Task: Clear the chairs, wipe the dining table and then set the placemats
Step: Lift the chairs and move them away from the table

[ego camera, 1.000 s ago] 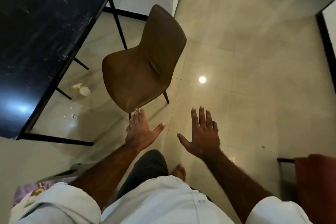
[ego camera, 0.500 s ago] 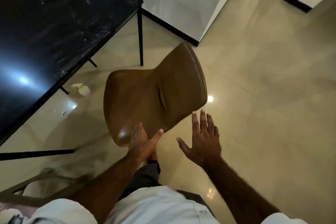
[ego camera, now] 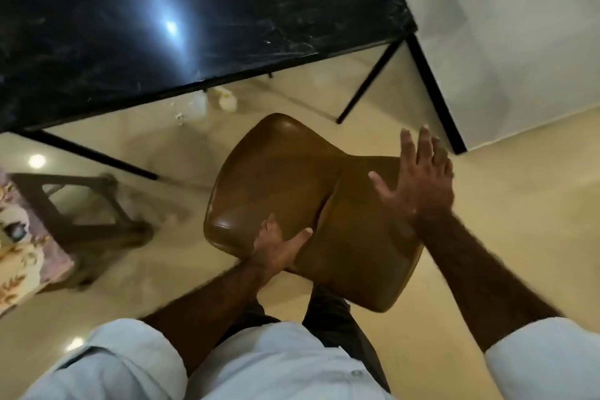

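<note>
A brown leather chair (ego camera: 292, 178) stands on the floor right in front of me, beside the black marble dining table (ego camera: 162, 16). My left hand (ego camera: 276, 247) grips the near edge of the seat, thumb on top and fingers curled under. My right hand (ego camera: 418, 178) hovers with spread fingers over the chair's backrest, whether it touches is unclear. The chair's legs are hidden under the seat.
A white spray bottle (ego camera: 227, 99) and small bits of litter lie on the tiled floor under the table. A dark wooden stool (ego camera: 81, 204) with a floral cloth (ego camera: 19, 253) stands at the left. A white wall (ego camera: 503, 26) with black skirting runs at the right.
I have stepped up to the chair. My left hand went from open in the air to gripping the seat edge, and my right hand rose over the backrest.
</note>
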Available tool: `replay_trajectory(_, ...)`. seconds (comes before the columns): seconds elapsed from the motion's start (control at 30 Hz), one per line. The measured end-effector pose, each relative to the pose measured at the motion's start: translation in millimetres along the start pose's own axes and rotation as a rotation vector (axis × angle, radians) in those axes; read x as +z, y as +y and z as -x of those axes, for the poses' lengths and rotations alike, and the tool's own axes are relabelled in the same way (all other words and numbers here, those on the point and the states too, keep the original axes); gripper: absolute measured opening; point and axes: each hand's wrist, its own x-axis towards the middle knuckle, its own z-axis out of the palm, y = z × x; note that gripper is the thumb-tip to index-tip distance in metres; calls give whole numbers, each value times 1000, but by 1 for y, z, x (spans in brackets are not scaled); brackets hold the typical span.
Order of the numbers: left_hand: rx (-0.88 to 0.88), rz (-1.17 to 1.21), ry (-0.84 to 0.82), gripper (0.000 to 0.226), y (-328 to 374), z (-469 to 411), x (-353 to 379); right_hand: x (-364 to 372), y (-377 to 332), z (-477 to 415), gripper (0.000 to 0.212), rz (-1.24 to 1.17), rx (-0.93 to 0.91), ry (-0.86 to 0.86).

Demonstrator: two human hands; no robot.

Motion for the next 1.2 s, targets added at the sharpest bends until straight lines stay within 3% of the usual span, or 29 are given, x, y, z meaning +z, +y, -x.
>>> replay_trajectory(0.1, -160, 173, 97, 132, 1, -2, 27, 4, 19, -60, 111, 62, -130, -77)
replay_trajectory(0.17, -272, 429, 118, 141, 6, 3, 50, 7, 28, -93, 111, 111, -209, -123)
replay_trajectory(0.33, -540, 811, 93, 137, 9, 9, 114, 34, 39, -153, 112, 276, -312, -412)
replay_trajectory(0.4, -603, 921, 108, 118, 11, 11, 136, 52, 40, -170, 112, 241, -294, -553)
replay_trajectory(0.53, -568, 993, 217, 109, 3, 5, 170, 80, 46, -191, 116, -23, -116, -920)
replay_trajectory(0.6, -595, 1035, 281, 104, -2, 5, 174, 87, 49, -196, 109, -185, 0, -1050)
replay_trajectory(0.67, -650, 1171, 245, 93, -8, 6, 175, 95, 51, -198, 92, -184, 21, -1142)
replay_trajectory(0.77, -672, 1339, 110, 76, -20, 6, 181, 105, 52, -201, 70, -141, 77, -1207)
replay_trajectory(0.87, -690, 1391, 67, 51, -20, 4, 184, 116, 53, -206, 85, -114, 178, -1244)
replay_trajectory(0.97, -720, 1366, 108, 58, -23, -1, 185, 121, 52, -209, 81, -89, 143, -1227)
replay_trajectory(1.1, -754, 1249, 156, 99, -75, -33, 196, 137, 61, -214, 81, -115, 132, -1175)
replay_trajectory(1.2, -745, 1126, 202, 78, -68, -24, 159, 133, 62, -201, 80, -175, 186, -1199)
